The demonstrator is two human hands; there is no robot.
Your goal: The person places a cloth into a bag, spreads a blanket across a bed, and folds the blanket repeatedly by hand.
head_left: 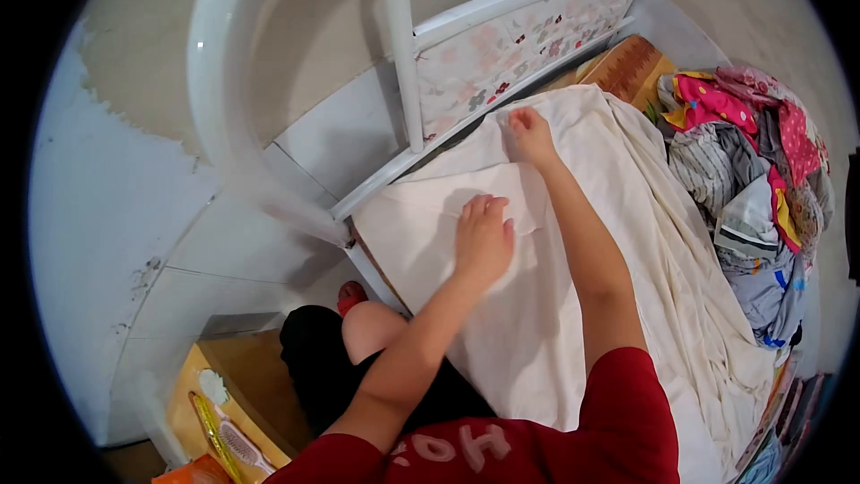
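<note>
A cream bed sheet (627, 242) covers the bed, smoother at the headboard end and creased toward the right. My left hand (485, 237) lies on or just above a folded-over flap of it, fingers loosely spread and thumb apart. Farther up, close to the headboard, my right hand (532, 133) is closed with curled fingers over the sheet. Whether cloth is pinched in those fingers cannot be made out. The flap's edge runs between the two hands.
A white metal headboard (484, 13) with a floral panel (528, 54) borders the bed. Rumpled clothes (743, 170) are heaped on the right, near a wooden board (632, 72). At lower left, a wooden cabinet (255, 394) carries a hairbrush (242, 444).
</note>
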